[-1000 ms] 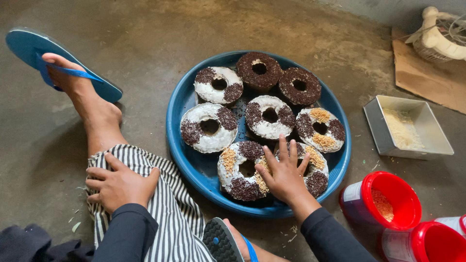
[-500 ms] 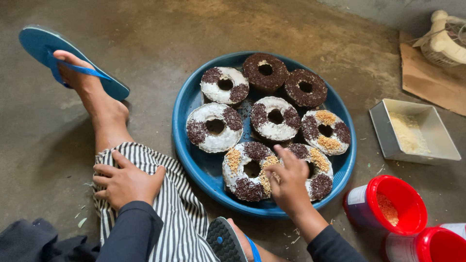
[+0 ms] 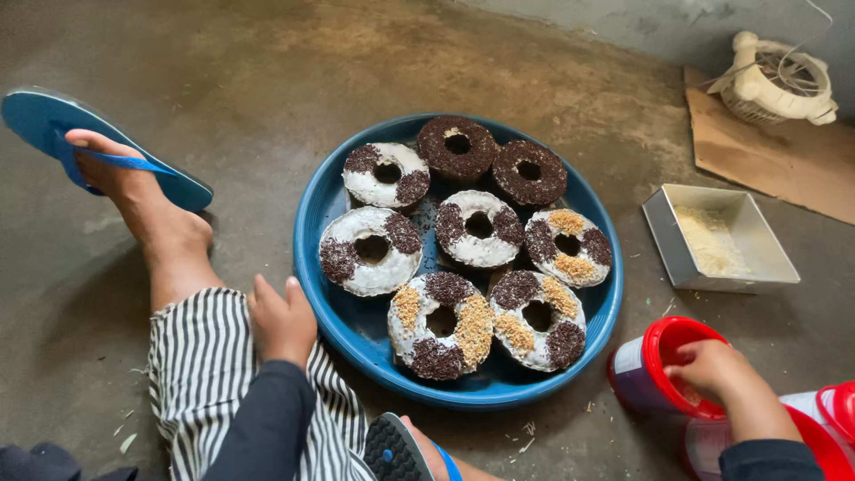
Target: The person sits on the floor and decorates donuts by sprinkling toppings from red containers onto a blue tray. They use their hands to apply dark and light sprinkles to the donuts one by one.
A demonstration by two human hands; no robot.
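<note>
The right hand (image 3: 712, 370) reaches into the mouth of a red-rimmed jar (image 3: 663, 374) standing on the concrete floor (image 3: 267, 71), just right of the blue tray (image 3: 343, 321). Its fingers (image 3: 686, 365) curl down inside the rim — whether they pinch anything in there cannot be told.

The left hand (image 3: 283, 321) rests on the striped trouser leg (image 3: 200, 374), fingers loosely together and holding nothing, close beside the tray's left edge.

The tray carries eight ring doughnuts (image 3: 481, 227): two fully covered in chocolate sprinkles at the back, the others white-iced with patches of dark sprinkles, three of them also with tan crumbs.

Further right, a square metal tin (image 3: 686, 249) holds a thin layer of pale crumbs — well apart from both hands. A second red-lidded jar (image 3: 828, 419) sits at the frame's edge, against the first.
</note>
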